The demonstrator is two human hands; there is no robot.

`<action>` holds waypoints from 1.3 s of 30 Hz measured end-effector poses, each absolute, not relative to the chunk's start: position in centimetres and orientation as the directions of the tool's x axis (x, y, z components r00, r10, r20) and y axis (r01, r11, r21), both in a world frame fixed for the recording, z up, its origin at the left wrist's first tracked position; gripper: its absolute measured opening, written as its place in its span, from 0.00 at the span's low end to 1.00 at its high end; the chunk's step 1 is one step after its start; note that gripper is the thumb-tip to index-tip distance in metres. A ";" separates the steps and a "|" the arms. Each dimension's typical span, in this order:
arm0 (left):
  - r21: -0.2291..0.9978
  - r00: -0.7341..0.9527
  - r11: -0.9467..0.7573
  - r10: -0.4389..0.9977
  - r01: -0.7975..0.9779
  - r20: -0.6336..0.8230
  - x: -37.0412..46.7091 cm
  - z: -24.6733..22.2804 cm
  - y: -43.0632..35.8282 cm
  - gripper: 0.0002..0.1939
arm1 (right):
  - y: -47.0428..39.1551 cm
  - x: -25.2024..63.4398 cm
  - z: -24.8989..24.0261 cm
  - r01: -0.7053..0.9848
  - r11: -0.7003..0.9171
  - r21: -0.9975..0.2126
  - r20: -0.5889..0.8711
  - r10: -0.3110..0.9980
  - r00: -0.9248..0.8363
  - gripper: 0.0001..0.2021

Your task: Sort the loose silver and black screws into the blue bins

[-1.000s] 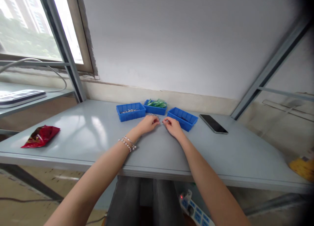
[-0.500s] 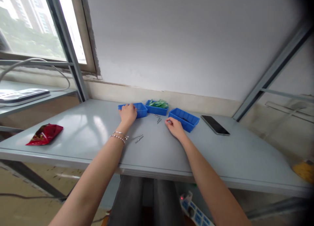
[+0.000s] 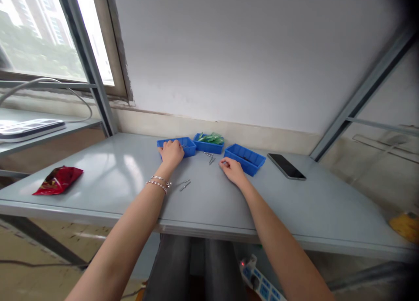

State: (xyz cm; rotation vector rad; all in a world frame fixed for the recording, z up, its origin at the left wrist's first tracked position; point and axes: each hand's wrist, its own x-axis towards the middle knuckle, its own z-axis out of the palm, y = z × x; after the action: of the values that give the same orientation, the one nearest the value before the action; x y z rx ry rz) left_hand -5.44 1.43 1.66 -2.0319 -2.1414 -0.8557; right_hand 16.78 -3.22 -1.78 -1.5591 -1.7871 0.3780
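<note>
The left hand (image 3: 172, 152) is over the left blue bin (image 3: 190, 151), fingertips hidden, so I cannot tell whether it grips anything. The right hand (image 3: 232, 169), fingers curled narrow (whether around something, I cannot tell), is just beside the right blue bin's (image 3: 254, 167) near left side. Metal pins (image 3: 185, 186) lie between the hands and nearer on the bench (image 3: 206, 205).

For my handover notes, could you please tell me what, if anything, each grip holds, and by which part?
It cannot be told: the left grip, at the leftmost bin, and the curled right grip both would hide anything held.
</note>
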 end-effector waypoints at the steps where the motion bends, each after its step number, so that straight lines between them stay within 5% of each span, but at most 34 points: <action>1: 0.341 -0.120 -0.032 0.902 0.939 0.415 -5.4 1.6 1.4 0.15 | -3.2 16.8 -1.8 0.737 0.220 -0.639 0.320 0.947 -0.006 0.07; 9: 0.247 0.147 -0.318 0.836 0.916 0.529 -3.8 1.0 1.3 0.12 | -3.1 16.7 -2.1 0.751 0.224 -0.622 0.319 0.948 -0.019 0.07; 16: 0.251 0.403 -0.493 0.852 0.833 0.335 -1.8 -0.3 0.6 0.16 | -3.0 16.7 -2.2 0.765 0.228 -0.602 0.319 0.947 -0.031 0.07; 22: 0.268 0.466 -0.512 0.857 0.816 0.217 -1.5 -0.7 0.2 0.21 | -3.0 16.7 -2.3 0.761 0.245 -0.601 0.331 0.943 -0.041 0.07; 39: 0.130 0.679 -0.711 0.700 0.691 0.223 0.9 -2.3 -0.4 0.18 | -3.0 16.6 -2.3 0.777 0.258 -0.574 0.339 0.939 -0.061 0.08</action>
State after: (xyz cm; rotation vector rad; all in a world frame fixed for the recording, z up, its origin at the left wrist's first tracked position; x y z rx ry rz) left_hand 0.89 -0.44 -2.34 -2.9096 -1.2057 -0.4101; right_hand 16.60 -3.03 -2.32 -1.5576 -1.8737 0.3133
